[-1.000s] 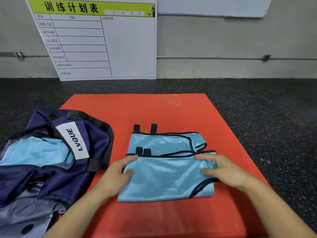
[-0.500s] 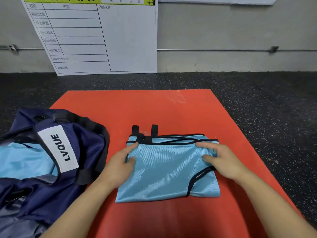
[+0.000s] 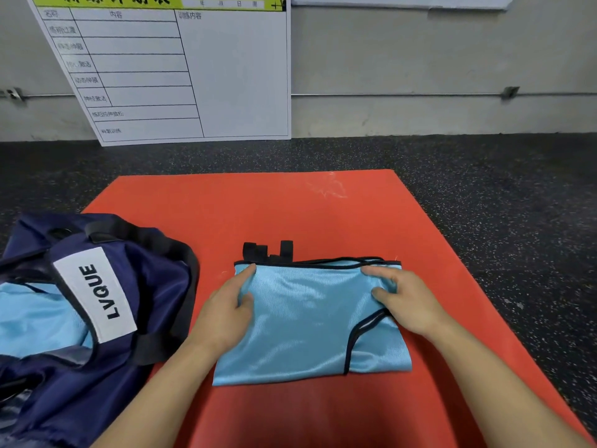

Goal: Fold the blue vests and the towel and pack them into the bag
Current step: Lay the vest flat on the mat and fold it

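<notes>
Folding step, close to finished by the look of it. Vest [image 3: 310, 321] lying flat on the red mat [image 3: 323, 215], middle of the scene, doubled over into a rough rectangle with the black-trimmed edges lined up along the far side and black tabs [image 3: 268, 252] poking out past that edge at the far left corner.

Left hand [image 3: 226, 312] resting on the vest's left edge, fingers fairly straight, forefinger reaching to the far left corner, thumb pressed down on the cloth; whether any fabric is pinched between thumb and fingers cannot be told. Right hand [image 3: 407, 302] laid on the far right corner, fingers bent and spread, pressing the top layer down, a small pucker of cloth under the fingertips; a true pinch not plain here either.

Bag [image 3: 106, 286] at the left, navy, mouth gaping, white LVQUE label [image 3: 97, 292] facing up, partly overlapping the mat's left edge. Light blue fabric [image 3: 32, 318] already visible inside, probably another vest. No towel to be seen anywhere.

Judging from this: fold just being squared and smoothed. Next move likely either one more fold, right over left, to make it small enough, or a lift from both sides and a carry left into the open mouth. Slippery, shiny cloth, so layers apt to slide apart unless gripped through all thicknesses and kept level on the way over.
</notes>
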Demonstrator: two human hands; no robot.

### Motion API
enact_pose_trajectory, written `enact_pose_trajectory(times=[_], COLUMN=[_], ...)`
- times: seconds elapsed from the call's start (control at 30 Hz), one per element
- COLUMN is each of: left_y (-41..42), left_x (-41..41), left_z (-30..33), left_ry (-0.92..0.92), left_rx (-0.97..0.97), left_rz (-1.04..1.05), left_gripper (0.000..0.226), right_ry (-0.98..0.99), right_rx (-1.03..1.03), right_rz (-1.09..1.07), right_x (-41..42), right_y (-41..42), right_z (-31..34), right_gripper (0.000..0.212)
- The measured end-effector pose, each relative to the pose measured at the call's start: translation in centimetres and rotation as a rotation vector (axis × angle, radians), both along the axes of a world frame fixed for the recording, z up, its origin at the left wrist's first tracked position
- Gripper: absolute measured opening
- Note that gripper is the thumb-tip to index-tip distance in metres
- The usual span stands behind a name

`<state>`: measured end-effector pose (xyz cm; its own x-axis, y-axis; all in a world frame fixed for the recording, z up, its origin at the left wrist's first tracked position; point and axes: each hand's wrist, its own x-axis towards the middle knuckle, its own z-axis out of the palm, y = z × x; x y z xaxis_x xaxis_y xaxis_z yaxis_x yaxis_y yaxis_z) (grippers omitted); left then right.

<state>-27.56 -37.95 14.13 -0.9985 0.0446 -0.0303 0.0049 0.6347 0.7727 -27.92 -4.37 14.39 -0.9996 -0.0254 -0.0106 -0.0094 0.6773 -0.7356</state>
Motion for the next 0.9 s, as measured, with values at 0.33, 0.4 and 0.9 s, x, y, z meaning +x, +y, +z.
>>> enact_pose_trajectory(times=[0.33, 0.4, 0.9], left_y=[0.3, 0.9, 5.4], left_x=[0.1, 0.5, 1.8], left_z=[0.0, 0.3, -4.7], left_ry=[0.04, 0.013, 0.402], left_rx=[-0.469, -0.565, -0.696], left_rz=[-0.011, 0.014, -0.257], left_gripper=[0.063, 0.062, 0.058], right_ry=[0.022, 0.028, 0.139], right_rx=[0.223, 0.297, 0.557], right_rz=[-0.04, -0.056, 0.207], right_x=[-1.1, -1.0, 2.2], right_y=[-0.8, -0.7, -13.1], right_z=[-0.4, -0.6, -3.1], right_gripper=[0.051, 0.054, 0.08])
